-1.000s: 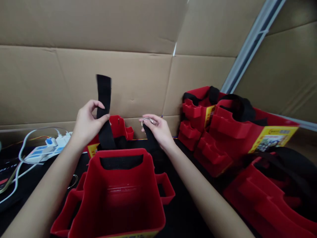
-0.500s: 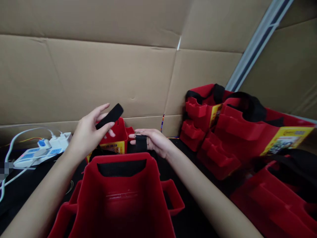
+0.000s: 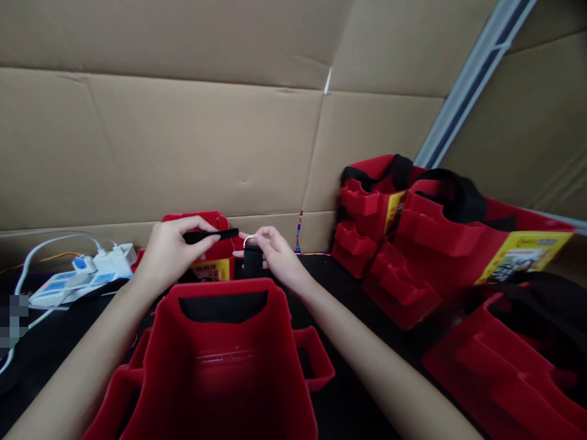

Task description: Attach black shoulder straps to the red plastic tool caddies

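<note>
A red plastic bin (image 3: 238, 360) with side pockets stands in front of me, its far wall cut by a slot with black material behind it. My left hand (image 3: 177, 247) pinches the end of a black strap (image 3: 228, 234), whose tip points right. Just beyond the bin's far rim, my right hand (image 3: 279, 253) grips a black webbing loop (image 3: 253, 261) that carries a metal D-ring (image 3: 250, 239). The strap's tip is close to the ring; I cannot tell whether they touch.
Another red bin (image 3: 202, 219) with a yellow label sits behind my hands. Several red bins with black straps (image 3: 458, 192) stand at right. A white power strip (image 3: 59, 290) with plugs and cables lies at left. Cardboard panels (image 3: 160, 146) form the back wall.
My left hand has lowered and turned, bringing the strap from a raised slant to nearly level beside the ring. My right hand has shifted slightly left, its thumb and fingers now at the ring.
</note>
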Action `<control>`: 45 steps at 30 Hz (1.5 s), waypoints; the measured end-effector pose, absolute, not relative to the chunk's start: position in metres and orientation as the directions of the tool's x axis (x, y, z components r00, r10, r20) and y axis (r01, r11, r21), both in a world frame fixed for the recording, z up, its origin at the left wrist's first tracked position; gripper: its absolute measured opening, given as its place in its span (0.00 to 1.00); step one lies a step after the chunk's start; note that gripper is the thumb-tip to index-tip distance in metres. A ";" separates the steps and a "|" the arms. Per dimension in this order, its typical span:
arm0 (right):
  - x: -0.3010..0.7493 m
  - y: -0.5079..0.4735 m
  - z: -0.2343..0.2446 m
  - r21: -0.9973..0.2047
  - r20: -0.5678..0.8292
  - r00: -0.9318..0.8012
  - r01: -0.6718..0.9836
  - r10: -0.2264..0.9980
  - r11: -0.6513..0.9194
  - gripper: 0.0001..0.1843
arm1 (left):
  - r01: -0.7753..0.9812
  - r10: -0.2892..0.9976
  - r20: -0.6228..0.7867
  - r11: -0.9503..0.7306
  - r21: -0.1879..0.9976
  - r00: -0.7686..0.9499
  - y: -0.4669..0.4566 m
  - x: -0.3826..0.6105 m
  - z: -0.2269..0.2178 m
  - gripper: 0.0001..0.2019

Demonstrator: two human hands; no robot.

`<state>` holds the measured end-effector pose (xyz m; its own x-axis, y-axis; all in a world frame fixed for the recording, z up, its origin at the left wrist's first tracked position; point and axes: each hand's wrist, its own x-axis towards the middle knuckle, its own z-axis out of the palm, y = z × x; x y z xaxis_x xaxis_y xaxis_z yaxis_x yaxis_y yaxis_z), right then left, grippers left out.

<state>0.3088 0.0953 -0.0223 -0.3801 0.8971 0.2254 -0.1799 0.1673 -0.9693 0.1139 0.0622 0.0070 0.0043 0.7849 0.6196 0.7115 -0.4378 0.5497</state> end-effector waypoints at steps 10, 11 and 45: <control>0.305 0.100 -0.025 -0.885 0.449 -0.244 0.013 0.860 0.466 0.07 | 0.457 0.799 0.566 -0.589 0.666 0.203 0.059 0.131 0.003 0.10; 0.304 0.099 -0.024 -0.904 0.410 -0.241 0.018 0.880 0.426 0.08 | 0.439 0.793 0.576 -0.598 0.671 0.200 0.059 0.132 0.002 0.11; 0.306 0.091 -0.012 -0.958 0.217 -0.406 -0.264 0.888 0.113 0.13 | 0.804 0.589 0.612 -0.580 -0.135 0.527 0.063 0.126 -0.001 0.11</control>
<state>0.3062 0.0913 -0.0124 -0.4063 0.8877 0.2167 -0.2641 0.1129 -0.9579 0.1259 0.0630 -0.0015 0.5275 0.5891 0.6122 0.8037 -0.5796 -0.1347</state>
